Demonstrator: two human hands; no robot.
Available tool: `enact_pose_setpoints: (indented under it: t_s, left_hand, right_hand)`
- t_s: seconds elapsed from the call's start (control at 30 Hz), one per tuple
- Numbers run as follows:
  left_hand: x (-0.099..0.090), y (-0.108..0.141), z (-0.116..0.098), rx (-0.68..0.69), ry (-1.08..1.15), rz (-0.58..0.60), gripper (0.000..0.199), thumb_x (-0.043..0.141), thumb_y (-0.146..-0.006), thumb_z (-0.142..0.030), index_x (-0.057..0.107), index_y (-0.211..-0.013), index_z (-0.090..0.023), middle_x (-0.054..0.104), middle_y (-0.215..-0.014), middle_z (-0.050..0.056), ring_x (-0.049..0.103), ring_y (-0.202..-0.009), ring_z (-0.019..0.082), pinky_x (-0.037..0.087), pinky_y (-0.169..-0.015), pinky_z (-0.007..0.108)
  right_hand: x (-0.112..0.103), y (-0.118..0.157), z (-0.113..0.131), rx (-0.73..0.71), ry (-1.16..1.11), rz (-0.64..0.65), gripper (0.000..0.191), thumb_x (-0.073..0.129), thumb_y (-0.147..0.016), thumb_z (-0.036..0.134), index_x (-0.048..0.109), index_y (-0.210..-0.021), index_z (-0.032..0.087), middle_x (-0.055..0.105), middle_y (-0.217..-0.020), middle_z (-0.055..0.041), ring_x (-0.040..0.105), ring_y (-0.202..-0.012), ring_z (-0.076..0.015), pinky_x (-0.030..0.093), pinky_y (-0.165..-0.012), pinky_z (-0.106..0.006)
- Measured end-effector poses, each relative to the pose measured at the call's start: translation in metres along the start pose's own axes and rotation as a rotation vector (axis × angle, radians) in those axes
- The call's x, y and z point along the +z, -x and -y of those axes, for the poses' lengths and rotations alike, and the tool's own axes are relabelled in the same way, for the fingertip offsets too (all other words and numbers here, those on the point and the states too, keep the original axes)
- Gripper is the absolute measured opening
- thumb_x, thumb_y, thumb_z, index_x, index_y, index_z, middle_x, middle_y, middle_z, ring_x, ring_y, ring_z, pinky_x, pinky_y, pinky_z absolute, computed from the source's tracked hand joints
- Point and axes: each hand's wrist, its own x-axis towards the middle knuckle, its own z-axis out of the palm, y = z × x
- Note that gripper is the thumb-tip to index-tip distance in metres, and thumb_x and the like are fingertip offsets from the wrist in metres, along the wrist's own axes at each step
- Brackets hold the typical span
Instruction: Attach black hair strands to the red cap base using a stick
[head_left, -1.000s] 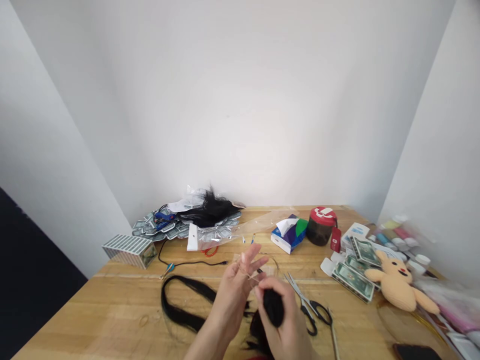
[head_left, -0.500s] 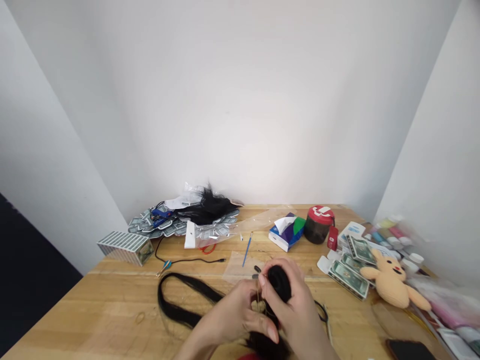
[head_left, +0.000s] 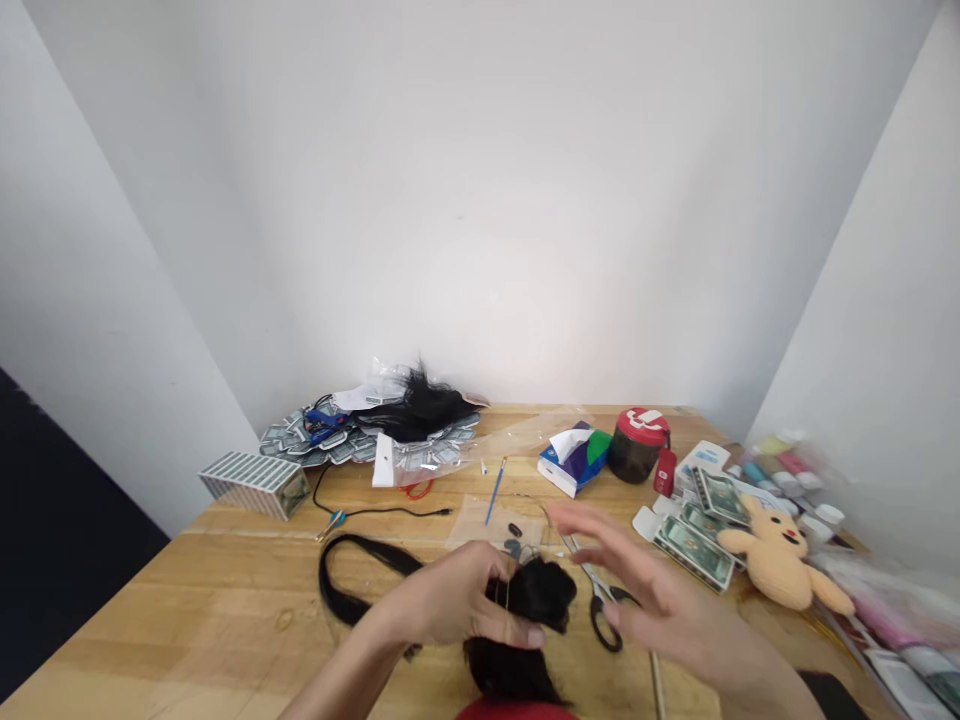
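Item, our left hand (head_left: pixel 457 597): fingers and thumb curled closed around a bundle of black hair (head_left: pixel 544 595), whose folded end stuck out just to the right of the thumb. Item, a thin pale band (head_left: pixel 504 592), standing at the left fingers, against the hair; its number of turns we could not tell. Item, our right hand (head_left: pixel 652 590): blurred, fingers spread wide, nothing seen in its grasp, apart from the bundle. Item, scissors (head_left: pixel 601 590), between the two hands, nearer the right. Good practice, in our judgement, was to keep the left pinch firm and close to the band, hold the hair folded evenly, and draw each turn snug without trapping loose strands. Differences against half a second earlier: both hands then met at the hair, the right one cupping it; by this entry the right had come away, baring the bundle and the scissors.
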Motion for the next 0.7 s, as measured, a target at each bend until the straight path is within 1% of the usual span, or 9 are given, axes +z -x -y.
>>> enact_pose_setpoints:
  t_s: [0.03,0.1,0.17,0.23,0.37,0.47,0.5,0.6,0.7]
  left_hand:
    - [-0.001,0.001,-0.001,-0.019,-0.048,0.012,0.033,0.072,-0.07,-0.046,0.061,-0.065,-0.015,0.043,-0.063,-0.005,0.039,-0.06,0.01,0.035,-0.058,0.02]
    - [-0.001,0.0,-0.006,-0.055,-0.152,0.034,0.033,0.074,-0.067,-0.047,0.065,-0.066,-0.016,0.043,-0.06,-0.006,0.04,-0.057,0.011,0.034,-0.054,0.019]
    - [0.0,-0.002,-0.011,-0.083,-0.257,0.071,0.032,0.077,-0.062,-0.047,0.067,-0.064,-0.017,0.042,-0.054,-0.007,0.039,-0.053,0.01,0.031,-0.049,0.019]
    - [0.002,-0.005,-0.017,-0.102,-0.348,0.115,0.029,0.08,-0.059,-0.043,0.067,-0.06,-0.017,0.04,-0.049,-0.008,0.038,-0.049,0.01,0.029,-0.046,0.02]
    - [0.0,-0.008,-0.023,-0.128,-0.449,0.184,0.021,0.081,-0.058,-0.033,0.066,-0.058,-0.018,0.044,-0.046,-0.009,0.042,-0.047,0.01,0.03,-0.045,0.02]
    - [-0.003,-0.008,-0.02,-0.14,-0.426,0.221,0.015,0.08,-0.058,-0.026,0.067,-0.061,-0.019,0.049,-0.05,-0.009,0.046,-0.05,0.01,0.032,-0.047,0.02]
    - [-0.003,-0.008,-0.019,-0.147,-0.4,0.227,0.013,0.079,-0.058,-0.024,0.067,-0.062,-0.019,0.05,-0.05,-0.009,0.046,-0.05,0.01,0.032,-0.047,0.019]
    - [-0.004,-0.007,-0.014,-0.183,-0.281,0.196,0.007,0.072,-0.064,-0.023,0.067,-0.068,-0.019,0.051,-0.05,-0.008,0.047,-0.047,0.01,0.033,-0.045,0.019]
    - [0.0,-0.004,-0.009,-0.186,-0.129,0.068,0.007,0.063,-0.07,-0.024,0.063,-0.069,-0.017,0.053,-0.053,-0.006,0.048,-0.048,0.01,0.036,-0.046,0.019]
  right_hand:
    - [-0.005,0.001,-0.002,0.013,-0.002,-0.043,0.042,0.05,-0.092,0.027,0.049,-0.134,0.031,0.049,-0.137,-0.0077,0.048,-0.125,-0.023,0.042,-0.099,-0.041]
    - [-0.006,-0.002,-0.001,0.036,0.024,-0.1,0.028,0.045,-0.096,0.031,0.062,-0.118,0.03,0.059,-0.118,-0.0067,0.057,-0.108,-0.0219,0.044,-0.093,-0.039]
    - [0.002,-0.008,0.005,0.048,0.054,-0.041,0.02,0.054,-0.093,0.033,0.074,-0.096,0.029,0.063,-0.094,-0.0029,0.061,-0.088,-0.0198,0.047,-0.082,-0.034]
    - [0.013,-0.015,0.012,0.047,0.079,0.06,0.014,0.065,-0.087,0.029,0.078,-0.085,0.03,0.061,-0.082,0.0,0.062,-0.078,-0.0175,0.048,-0.072,-0.029]
    - [0.026,-0.018,0.02,0.044,0.14,0.146,0.011,0.071,-0.081,0.022,0.078,-0.086,0.03,0.057,-0.088,0.0012,0.062,-0.083,-0.0168,0.047,-0.074,-0.026]
    - [0.031,-0.017,0.019,0.022,0.177,0.162,0.004,0.072,-0.08,0.025,0.073,-0.084,0.026,0.055,-0.094,0.0009,0.059,-0.086,-0.0173,0.045,-0.077,-0.027]
    - [0.032,-0.018,0.017,0.008,0.177,0.167,0.006,0.073,-0.08,0.029,0.07,-0.08,0.024,0.054,-0.093,0.0009,0.058,-0.084,-0.017,0.044,-0.075,-0.027]
    - [0.034,-0.021,0.01,-0.046,0.153,0.149,0.035,0.066,-0.081,0.049,0.055,-0.065,0.02,0.049,-0.086,0.001,0.052,-0.076,-0.0159,0.042,-0.068,-0.027]
    - [0.033,-0.025,0.002,-0.098,0.119,0.053,0.055,0.04,-0.089,0.065,0.044,-0.059,0.02,0.04,-0.079,0.0011,0.046,-0.072,-0.0165,0.038,-0.066,-0.029]
